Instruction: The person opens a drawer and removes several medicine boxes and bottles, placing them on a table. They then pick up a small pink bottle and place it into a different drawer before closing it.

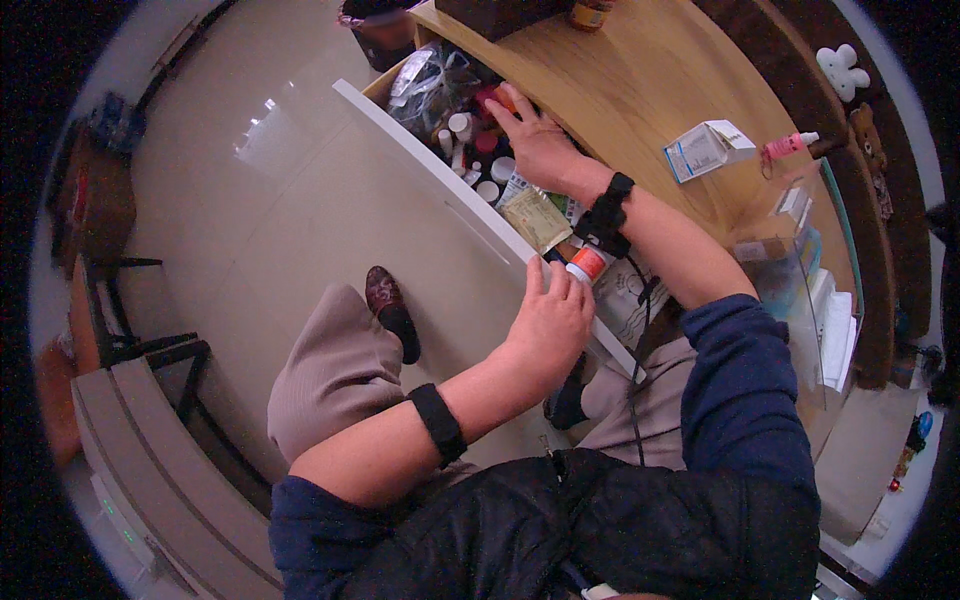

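A drawer with a white front panel point(435, 180) stands pulled out before me, packed with small containers and packets. My right hand point(536, 146) reaches into its far half, fingers apart, the tips at a red and orange item point(499, 97). Below it lie white-capped bottles point(460, 126) and a yellowish sachet point(536, 217). My left hand point(551, 322) rests at the near part of the front panel, fingers curled over its top edge. A white bottle with an orange label point(587, 264) is right at those fingertips; whether they grip it is hidden.
Above the drawer is a wooden desktop point(622, 90) with a white and blue carton point(705, 150), a pink bottle point(787, 145) and a clear plastic holder point(780, 300). A dark bin point(382, 37) stands past the drawer. A black cable point(636, 405) hangs from my right wrist strap. A bench point(150, 450) is at lower left.
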{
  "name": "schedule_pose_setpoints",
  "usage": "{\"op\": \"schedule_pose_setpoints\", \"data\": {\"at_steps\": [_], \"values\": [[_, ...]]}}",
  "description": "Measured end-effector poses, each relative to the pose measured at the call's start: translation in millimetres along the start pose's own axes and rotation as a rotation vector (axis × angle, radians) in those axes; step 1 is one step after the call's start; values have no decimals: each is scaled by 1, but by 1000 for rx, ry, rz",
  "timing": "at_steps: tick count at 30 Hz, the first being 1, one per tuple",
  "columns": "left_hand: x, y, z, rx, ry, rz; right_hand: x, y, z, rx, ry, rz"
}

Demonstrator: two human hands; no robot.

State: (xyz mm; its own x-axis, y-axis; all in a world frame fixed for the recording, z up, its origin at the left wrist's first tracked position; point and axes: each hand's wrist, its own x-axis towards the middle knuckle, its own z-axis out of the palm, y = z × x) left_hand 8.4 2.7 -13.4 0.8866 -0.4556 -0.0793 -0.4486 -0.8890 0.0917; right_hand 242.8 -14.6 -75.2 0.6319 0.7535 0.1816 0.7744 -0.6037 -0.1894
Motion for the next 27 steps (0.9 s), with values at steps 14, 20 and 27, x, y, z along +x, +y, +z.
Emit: {"op": "schedule_pose_setpoints", "data": {"at_steps": [14,20,27], "values": [[1,1,3,-13,1,-10,14,3,12,-142,-58,19],[-1,0,3,-41,-1,-11,32,1,22,-221,-84,87],[0,2,5,-22,30,-12,23,-20,15,-423,-82,127]]}}
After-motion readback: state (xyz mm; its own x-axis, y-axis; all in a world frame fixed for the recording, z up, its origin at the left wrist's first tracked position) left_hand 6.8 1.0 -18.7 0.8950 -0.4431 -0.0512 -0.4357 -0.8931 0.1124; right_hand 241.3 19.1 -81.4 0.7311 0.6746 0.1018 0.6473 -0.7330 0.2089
